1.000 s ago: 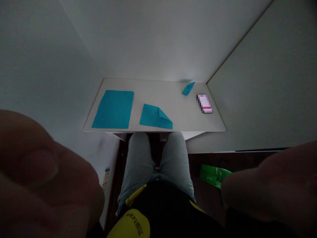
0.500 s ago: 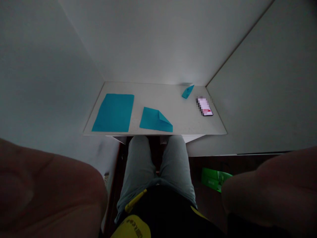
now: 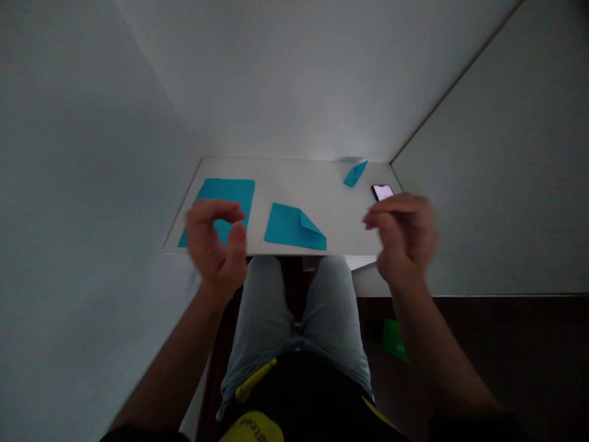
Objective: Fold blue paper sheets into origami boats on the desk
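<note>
My left hand (image 3: 217,242) hangs in the air over the flat blue paper sheet (image 3: 243,191) and hides part of it. Its fingers curve with a gap to the thumb, and nothing is in it. Opposite, my right hand (image 3: 405,236) is raised above the right side of the table, fingers bent and thumb apart from the fingertips, also holding nothing. Between the hands lies a blue paper (image 3: 288,226) with one corner folded over. A small folded blue paper piece (image 3: 354,174) rests near the back wall. Neither hand touches any paper.
A phone (image 3: 383,192) with a lit screen lies at the table's right side, partly behind my right hand. The white table (image 3: 299,178) is boxed in by walls on three sides. A green object (image 3: 394,339) is on the dark floor below right.
Both hands have moved from close to the camera, at the lower sides, forward to above the table. The view has shifted slightly; the papers stay where they were.
</note>
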Demonstrator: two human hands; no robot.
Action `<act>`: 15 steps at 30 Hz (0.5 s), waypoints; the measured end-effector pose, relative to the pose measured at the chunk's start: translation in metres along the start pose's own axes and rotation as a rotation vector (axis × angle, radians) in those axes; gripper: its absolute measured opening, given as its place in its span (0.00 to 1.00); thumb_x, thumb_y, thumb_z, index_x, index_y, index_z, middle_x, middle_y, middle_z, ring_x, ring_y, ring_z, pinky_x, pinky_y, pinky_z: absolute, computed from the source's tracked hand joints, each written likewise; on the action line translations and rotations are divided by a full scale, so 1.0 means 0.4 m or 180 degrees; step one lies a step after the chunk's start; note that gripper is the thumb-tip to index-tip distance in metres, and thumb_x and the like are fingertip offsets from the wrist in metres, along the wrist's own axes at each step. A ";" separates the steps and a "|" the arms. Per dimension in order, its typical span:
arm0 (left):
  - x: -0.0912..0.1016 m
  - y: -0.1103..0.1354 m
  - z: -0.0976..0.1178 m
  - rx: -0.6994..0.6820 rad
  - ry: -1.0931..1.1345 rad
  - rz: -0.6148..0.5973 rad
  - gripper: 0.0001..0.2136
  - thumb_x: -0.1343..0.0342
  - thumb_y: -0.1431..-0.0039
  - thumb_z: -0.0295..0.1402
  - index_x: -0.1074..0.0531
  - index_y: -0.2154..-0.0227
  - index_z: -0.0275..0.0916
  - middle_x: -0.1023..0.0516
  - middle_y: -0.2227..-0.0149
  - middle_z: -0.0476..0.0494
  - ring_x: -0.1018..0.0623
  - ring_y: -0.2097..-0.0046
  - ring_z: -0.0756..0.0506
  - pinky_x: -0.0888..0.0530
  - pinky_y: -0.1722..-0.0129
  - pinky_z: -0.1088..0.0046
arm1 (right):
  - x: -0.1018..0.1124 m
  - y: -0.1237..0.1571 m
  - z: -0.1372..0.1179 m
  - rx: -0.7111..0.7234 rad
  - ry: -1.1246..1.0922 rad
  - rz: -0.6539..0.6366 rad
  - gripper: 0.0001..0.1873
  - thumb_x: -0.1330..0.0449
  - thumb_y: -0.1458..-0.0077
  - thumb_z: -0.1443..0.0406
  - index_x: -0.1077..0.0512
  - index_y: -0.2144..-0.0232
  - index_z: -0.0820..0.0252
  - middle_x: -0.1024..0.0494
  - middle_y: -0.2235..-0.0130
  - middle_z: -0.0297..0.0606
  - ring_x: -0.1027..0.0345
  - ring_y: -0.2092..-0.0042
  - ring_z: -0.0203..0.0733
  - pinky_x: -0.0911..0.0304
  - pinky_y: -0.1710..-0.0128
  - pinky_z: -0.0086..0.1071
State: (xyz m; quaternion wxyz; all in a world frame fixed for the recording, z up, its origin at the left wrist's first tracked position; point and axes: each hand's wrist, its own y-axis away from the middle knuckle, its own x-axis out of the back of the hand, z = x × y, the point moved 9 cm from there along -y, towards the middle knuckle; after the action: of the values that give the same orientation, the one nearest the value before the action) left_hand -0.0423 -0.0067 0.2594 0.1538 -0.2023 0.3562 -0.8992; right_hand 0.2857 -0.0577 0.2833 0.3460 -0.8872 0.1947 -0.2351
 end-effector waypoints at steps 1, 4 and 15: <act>-0.050 0.004 -0.040 0.0045 -0.0053 -0.0230 0.16 0.42 0.28 0.48 0.25 0.50 0.43 0.21 0.54 0.44 0.20 0.53 0.43 0.20 0.48 0.59 | -0.058 0.016 0.060 -0.0154 0.0141 -0.0271 0.14 0.41 0.27 0.49 0.24 0.53 0.48 0.20 0.59 0.37 0.24 0.60 0.45 0.25 0.58 0.44; -0.230 0.050 -0.206 0.0378 -0.0424 -0.1120 0.17 0.41 0.29 0.46 0.26 0.46 0.41 0.19 0.49 0.37 0.20 0.50 0.39 0.21 0.46 0.54 | -0.224 0.110 0.250 -0.0477 0.0680 -0.1293 0.22 0.48 0.24 0.49 0.24 0.43 0.53 0.17 0.48 0.47 0.21 0.50 0.52 0.27 0.47 0.50; -0.431 0.185 -0.434 0.1001 -0.0267 -0.1845 0.33 0.37 0.33 0.46 0.37 0.30 0.38 0.24 0.35 0.30 0.22 0.36 0.34 0.25 0.34 0.50 | -0.357 0.279 0.446 -0.0074 0.1778 -0.2535 0.29 0.53 0.23 0.52 0.34 0.27 0.48 0.33 0.26 0.40 0.41 0.26 0.57 0.43 0.31 0.59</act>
State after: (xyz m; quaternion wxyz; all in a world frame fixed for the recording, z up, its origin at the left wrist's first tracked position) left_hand 0.0354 0.1145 0.0483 -0.0646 -0.3059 0.1340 -0.9404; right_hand 0.2478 0.0316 0.0482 0.1538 -0.7995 -0.0719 -0.5762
